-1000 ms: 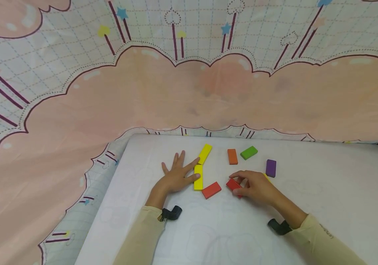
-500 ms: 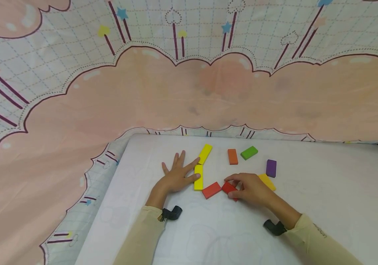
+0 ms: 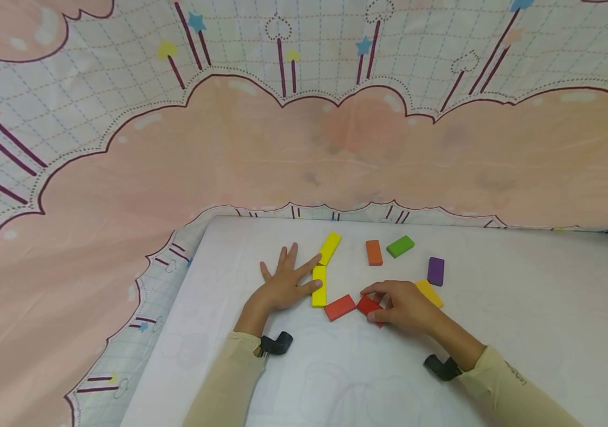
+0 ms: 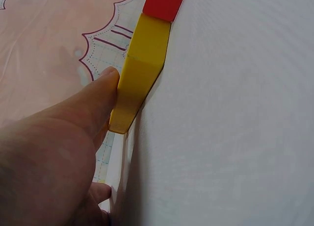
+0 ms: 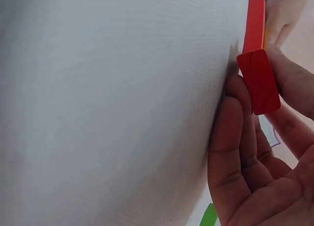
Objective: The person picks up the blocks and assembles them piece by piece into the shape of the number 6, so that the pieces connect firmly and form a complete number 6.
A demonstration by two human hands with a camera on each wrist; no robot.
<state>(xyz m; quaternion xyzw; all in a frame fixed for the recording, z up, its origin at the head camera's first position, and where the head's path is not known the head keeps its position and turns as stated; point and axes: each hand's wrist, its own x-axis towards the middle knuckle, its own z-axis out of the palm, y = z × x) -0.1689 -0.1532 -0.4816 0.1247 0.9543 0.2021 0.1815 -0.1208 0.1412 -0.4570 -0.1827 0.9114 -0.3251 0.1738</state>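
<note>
R hand (image 3: 409, 303) has the held red block (image 3: 366, 305) pinched btwn thumb and fingers, sitting just right of the free red block (image 3: 339, 308) and, afaict, touching it at a corner. L hand (image 3: 281, 288) is up-left of the free red block w/ fingers spread: thumb on the near yellow block (image 3: 319, 298), index tip at the far yellow block (image 3: 330, 246) beyond it.

Tips for lining up that corner, imo: slide the held piece flat on the bench (image 3: 346, 350), use a light pinch, and stop at contact. Nobody's holding the free red block, so a hard shove would prob skid it into the near yellow one. L thumb is well placed to brace that yellow, so no need to move it. Set the angle b4 letting go, then open the fingers straight out so they don't drag the block.

Hard to see: the held block's right end is behind R thumb + fingers. The amber block (image 3: 429, 293), up-right of the free red block, is partly behind R hand. L wrist cam crops a red block at the top; R wrist cam only gets a sliver of green block (image 5: 208, 216). Can't tell how hard L index presses, if at all.
</note>
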